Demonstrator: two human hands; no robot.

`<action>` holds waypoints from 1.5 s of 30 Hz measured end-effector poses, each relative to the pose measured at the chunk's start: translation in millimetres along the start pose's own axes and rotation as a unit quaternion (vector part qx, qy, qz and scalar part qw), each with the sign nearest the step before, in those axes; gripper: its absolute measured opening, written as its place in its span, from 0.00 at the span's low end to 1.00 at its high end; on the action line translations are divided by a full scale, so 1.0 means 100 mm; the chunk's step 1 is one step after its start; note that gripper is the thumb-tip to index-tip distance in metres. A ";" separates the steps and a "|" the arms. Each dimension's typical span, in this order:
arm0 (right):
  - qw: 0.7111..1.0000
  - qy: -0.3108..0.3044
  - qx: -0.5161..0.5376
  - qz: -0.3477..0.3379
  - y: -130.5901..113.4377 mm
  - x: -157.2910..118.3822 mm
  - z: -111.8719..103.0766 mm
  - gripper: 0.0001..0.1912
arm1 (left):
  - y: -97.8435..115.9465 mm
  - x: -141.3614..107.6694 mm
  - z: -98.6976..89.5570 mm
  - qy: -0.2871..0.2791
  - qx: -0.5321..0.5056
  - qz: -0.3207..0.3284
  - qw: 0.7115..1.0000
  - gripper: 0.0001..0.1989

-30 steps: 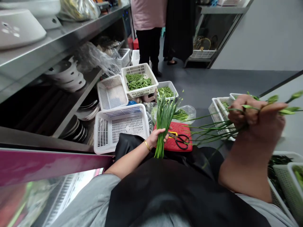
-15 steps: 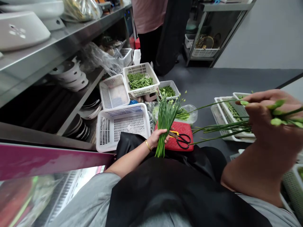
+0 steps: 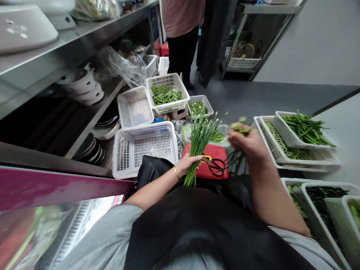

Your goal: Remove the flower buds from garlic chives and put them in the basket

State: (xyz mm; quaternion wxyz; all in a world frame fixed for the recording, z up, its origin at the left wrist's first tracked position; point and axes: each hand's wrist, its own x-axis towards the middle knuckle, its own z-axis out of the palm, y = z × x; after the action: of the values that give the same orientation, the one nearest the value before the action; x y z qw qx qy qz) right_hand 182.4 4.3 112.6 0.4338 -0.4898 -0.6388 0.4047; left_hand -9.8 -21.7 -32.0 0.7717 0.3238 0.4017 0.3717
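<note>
A bundle of green stems (image 3: 200, 137) is being grasped near its lower part by the left hand (image 3: 188, 164), at the left side of the red board (image 3: 218, 150), with its budded tips being fanned out above the board's far edge. Some loose stems (image 3: 240, 129) are being clenched in the right hand (image 3: 249, 144), which is being shown blurred above and to the right of the board; their lower ends are being hung down near the board's right edge. Black-handled scissors (image 3: 217, 167) are being supported on the board, their metal end being pointed toward the left hand; whether they are being touched by its fingers cannot be told. Left of the board, a large white basket (image 3: 117, 155) is being seen. Beyond the board, stems are being held in a clear plastic bag (image 3: 225, 131), and green pods are being contained in a white basket (image 3: 171, 108) farther off. To the board's right, green vegetables are being held in stacked white baskets (image 3: 284, 162).
</note>
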 end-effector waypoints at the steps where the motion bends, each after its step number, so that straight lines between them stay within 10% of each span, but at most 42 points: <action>1: 1.000 -0.022 0.002 0.015 0.12 0.06 0.16 0.18 | 0.00 -0.01 0.00 -0.007 -0.003 0.001 1.000 0.21; 6: 0.996 -0.025 -0.019 0.082 0.52 0.18 0.55 0.11 | 0.01 -0.04 0.02 -0.036 -0.014 0.006 0.999 0.22; 14: 0.980 -0.063 -0.154 0.108 0.55 0.15 0.60 0.08 | -0.07 -0.03 -0.01 -0.067 -0.030 0.010 0.997 0.16; 27: 0.983 -0.047 0.100 0.145 0.68 -0.01 0.55 0.20 | -0.07 -0.05 -0.05 -0.005 -0.048 0.046 0.998 0.17; 34: 0.985 0.168 -0.029 0.016 0.58 0.11 0.34 0.16 | -0.09 -0.05 0.01 0.010 0.016 0.075 0.997 0.17; 45: 0.996 0.004 -0.075 0.044 0.68 0.23 0.64 0.11 | -0.16 0.00 -0.01 -0.022 0.074 0.090 0.993 0.22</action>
State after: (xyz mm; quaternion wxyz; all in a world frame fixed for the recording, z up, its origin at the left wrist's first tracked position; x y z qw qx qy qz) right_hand 136.6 34.3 33.6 0.3804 -0.5500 -0.6434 0.3725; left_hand -5.5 -30.3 -45.3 0.7177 0.4229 0.3800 0.4021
